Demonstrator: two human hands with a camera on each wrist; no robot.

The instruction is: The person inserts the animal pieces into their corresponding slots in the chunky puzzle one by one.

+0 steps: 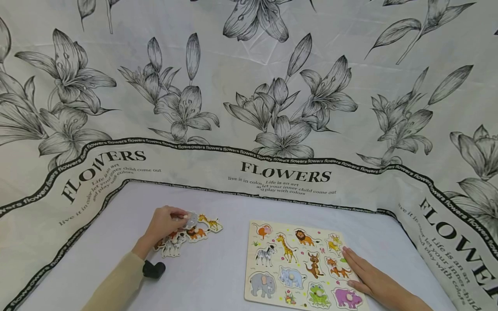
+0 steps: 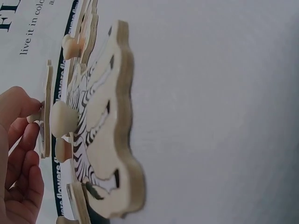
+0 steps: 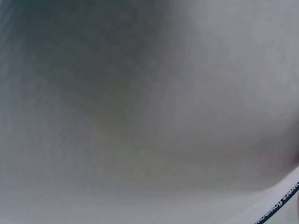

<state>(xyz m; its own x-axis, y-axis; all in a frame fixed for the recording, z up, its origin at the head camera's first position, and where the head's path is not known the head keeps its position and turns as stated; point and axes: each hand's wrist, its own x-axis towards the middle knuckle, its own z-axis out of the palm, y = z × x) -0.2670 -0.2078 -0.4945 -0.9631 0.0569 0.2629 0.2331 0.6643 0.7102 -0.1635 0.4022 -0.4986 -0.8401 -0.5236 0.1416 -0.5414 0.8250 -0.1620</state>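
Observation:
My left hand (image 1: 165, 225) pinches a grey elephant puzzle piece (image 1: 192, 220) by its small knob, just above a cluster of loose pieces. In the left wrist view that piece (image 2: 47, 88) stands edge-on at the fingertips. The cluster holds a zebra piece (image 1: 173, 245), a lion piece (image 1: 196, 233) and a giraffe piece (image 1: 212, 223), partly overlapping. My right hand (image 1: 369, 276) rests on the right edge of the wooden animal puzzle board (image 1: 247, 272), fingers straight. Knobs show on the board's rhino (image 1: 291, 277), frog (image 1: 318, 295) and hippo (image 1: 348, 299). The right wrist view is mostly blurred cloth.
A white cloth (image 1: 202, 276) covers the table under the board and the pieces. Behind it rises a flower-printed curtain (image 1: 210, 166) with a black lettered border. A black wrist-camera piece (image 1: 154, 269) sits by the left sleeve (image 1: 116, 283).

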